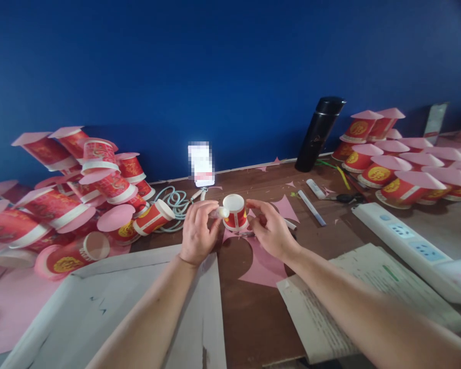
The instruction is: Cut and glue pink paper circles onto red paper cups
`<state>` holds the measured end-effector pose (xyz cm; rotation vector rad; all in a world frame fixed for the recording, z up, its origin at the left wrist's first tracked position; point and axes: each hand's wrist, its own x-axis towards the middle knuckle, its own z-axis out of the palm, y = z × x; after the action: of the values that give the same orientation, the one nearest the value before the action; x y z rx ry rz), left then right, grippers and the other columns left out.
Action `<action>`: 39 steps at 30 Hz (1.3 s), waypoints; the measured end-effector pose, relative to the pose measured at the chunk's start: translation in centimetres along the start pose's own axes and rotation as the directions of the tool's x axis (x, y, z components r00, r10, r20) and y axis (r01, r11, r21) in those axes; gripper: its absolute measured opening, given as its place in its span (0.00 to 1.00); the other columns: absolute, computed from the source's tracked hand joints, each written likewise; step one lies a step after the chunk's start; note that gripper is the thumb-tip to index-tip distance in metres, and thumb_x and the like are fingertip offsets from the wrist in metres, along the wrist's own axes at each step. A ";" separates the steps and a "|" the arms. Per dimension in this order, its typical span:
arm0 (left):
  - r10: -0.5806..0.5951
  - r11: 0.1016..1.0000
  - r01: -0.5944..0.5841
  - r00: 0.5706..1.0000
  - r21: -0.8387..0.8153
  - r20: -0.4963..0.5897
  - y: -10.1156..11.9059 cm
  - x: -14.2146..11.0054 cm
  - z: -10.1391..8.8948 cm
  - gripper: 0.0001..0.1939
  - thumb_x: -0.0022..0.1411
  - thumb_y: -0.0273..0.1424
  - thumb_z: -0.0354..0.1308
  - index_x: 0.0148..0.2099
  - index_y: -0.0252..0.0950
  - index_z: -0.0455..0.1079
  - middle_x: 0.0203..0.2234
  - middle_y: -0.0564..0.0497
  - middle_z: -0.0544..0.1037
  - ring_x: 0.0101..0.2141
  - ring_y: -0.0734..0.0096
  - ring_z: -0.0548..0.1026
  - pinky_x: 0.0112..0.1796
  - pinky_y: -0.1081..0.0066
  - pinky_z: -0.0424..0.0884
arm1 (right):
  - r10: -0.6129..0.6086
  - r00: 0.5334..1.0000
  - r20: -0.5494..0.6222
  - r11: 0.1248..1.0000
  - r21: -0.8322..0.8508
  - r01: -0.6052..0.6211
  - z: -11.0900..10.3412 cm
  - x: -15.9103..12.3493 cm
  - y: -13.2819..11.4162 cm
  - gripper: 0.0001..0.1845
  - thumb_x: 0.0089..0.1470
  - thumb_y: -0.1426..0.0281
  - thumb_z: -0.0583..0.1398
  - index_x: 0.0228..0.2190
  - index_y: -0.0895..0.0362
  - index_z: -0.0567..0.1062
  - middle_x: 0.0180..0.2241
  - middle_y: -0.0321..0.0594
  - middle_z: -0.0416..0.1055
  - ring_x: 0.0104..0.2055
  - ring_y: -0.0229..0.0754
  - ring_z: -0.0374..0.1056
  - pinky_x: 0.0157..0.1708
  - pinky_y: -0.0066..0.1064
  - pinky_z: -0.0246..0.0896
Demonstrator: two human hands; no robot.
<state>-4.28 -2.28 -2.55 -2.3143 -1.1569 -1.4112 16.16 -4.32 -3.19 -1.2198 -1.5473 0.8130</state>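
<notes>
A red and white paper cup (236, 218) stands at the middle of the table, its pale round end facing up. My left hand (200, 230) pinches a small tube with a whitish tip, which looks like a glue stick (222, 212), close to the cup's upper left edge. On the other side, my right hand (272, 228) has thumb and bent fingers against the cup, steadying it. Pink paper offcuts (263, 261) with curved edges lie under and beside the cup.
Red cups with pink paper discs (111, 187) are heaped at left; more stand in rows (384, 171) at right. A black flask (319, 134), a lit phone (202, 164), a coiled cable (176, 202), pens (311, 207), a power strip (403, 241) and printed sheets (369, 292) surround the hands.
</notes>
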 end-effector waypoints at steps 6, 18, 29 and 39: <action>0.118 0.993 -0.119 0.989 -0.011 -0.094 1.5 0.0 -0.3 0.16 0.57 0.23 0.60 0.48 0.39 0.66 0.41 0.46 0.73 0.45 0.64 0.72 0.47 0.61 0.70 | -0.113 0.990 0.085 0.973 0.211 0.092 -0.2 -0.9 -1.6 0.16 0.59 0.66 0.57 0.49 0.52 0.69 0.37 0.39 0.70 0.28 0.35 0.64 0.28 0.29 0.62; 0.167 0.985 -0.164 0.985 -0.046 0.054 2.3 -0.1 -0.3 0.16 0.61 0.27 0.58 0.52 0.39 0.64 0.42 0.46 0.77 0.46 0.64 0.75 0.47 0.61 0.71 | -0.053 0.932 0.359 0.820 0.548 -0.165 -0.2 -1.2 -2.4 0.19 0.57 0.67 0.58 0.51 0.52 0.69 0.33 0.36 0.69 0.24 0.31 0.60 0.24 0.26 0.60; 0.175 0.984 -0.176 0.984 0.035 0.031 2.5 -0.3 -0.3 0.18 0.60 0.26 0.60 0.52 0.42 0.67 0.42 0.46 0.74 0.44 0.66 0.73 0.45 0.66 0.72 | -0.038 0.932 0.359 0.802 0.567 -0.186 0.0 -1.1 -1.9 0.15 0.57 0.67 0.58 0.47 0.52 0.71 0.32 0.34 0.68 0.23 0.30 0.60 0.23 0.25 0.59; 0.217 0.976 -0.217 0.974 -0.007 0.069 2.0 -0.7 -0.1 0.21 0.59 0.23 0.60 0.54 0.43 0.67 0.43 0.47 0.74 0.47 0.65 0.73 0.48 0.65 0.72 | -0.035 0.908 0.417 0.781 0.579 -0.236 -0.5 -0.6 -1.8 0.15 0.55 0.68 0.60 0.45 0.55 0.70 0.28 0.32 0.67 0.23 0.30 0.61 0.22 0.23 0.57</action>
<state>-3.10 -4.03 -2.64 -2.4210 -0.8875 -1.2623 16.08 -5.48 -1.55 -0.6607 -1.3510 1.5880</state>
